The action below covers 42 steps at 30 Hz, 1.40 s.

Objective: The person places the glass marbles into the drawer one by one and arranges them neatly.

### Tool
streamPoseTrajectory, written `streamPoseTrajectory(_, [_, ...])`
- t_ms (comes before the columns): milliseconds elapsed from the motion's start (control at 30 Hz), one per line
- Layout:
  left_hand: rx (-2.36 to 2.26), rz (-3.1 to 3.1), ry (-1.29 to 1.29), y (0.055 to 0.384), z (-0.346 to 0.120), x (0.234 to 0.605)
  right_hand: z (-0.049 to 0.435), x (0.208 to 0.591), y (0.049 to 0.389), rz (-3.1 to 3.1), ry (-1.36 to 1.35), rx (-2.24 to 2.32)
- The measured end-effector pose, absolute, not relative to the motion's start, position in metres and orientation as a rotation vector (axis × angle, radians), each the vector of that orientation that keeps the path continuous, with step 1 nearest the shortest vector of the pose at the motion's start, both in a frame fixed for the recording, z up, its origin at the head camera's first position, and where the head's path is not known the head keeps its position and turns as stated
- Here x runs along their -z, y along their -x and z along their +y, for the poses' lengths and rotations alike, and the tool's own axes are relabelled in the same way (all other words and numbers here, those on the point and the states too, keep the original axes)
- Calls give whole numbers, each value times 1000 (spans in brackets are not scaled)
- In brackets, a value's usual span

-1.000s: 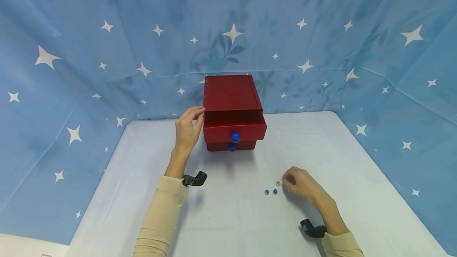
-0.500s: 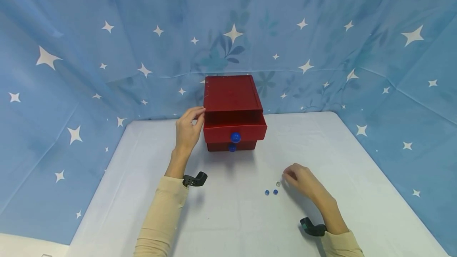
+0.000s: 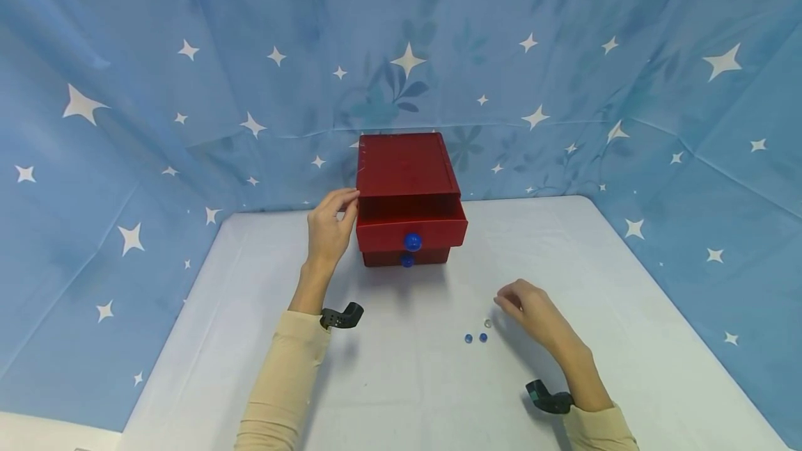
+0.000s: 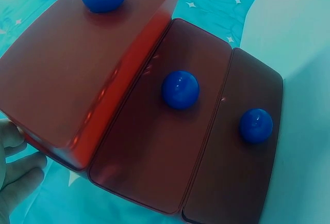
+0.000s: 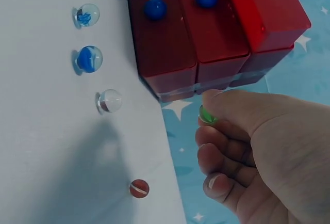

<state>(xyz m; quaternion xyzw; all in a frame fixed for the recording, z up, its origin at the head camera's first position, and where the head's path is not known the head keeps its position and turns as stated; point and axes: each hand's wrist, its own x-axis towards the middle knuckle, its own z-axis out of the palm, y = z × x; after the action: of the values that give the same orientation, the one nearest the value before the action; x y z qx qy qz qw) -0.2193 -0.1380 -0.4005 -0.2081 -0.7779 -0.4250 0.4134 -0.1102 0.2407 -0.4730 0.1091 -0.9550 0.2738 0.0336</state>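
The right hand (image 3: pixel 532 312) pinches a green marble (image 5: pixel 208 114) above the counter (image 3: pixel 564 249) at near right; being smooth, it could slip and scatter the loose marbles (image 5: pixel 89 59). The left hand (image 3: pixel 330 228), loosely uncurled, touches the red cabinet (image 3: pixel 407 162) on its left; pressing might shift it.

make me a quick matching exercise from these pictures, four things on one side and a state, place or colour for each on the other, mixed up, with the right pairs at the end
Column one
1. right hand
2. top drawer
3. left hand
4. drawer knobs

Column two
A. at the left side of the red cabinet
B. blue and round
C. pinching a green marble
D. pulled out

Right pairs: 1-C, 2-D, 3-A, 4-B
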Motion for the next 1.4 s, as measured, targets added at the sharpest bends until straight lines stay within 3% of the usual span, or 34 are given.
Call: streamPoseTrajectory(1400, [1072,-1969,516,219,-139,401,226,440,117,-2551,-397,-759])
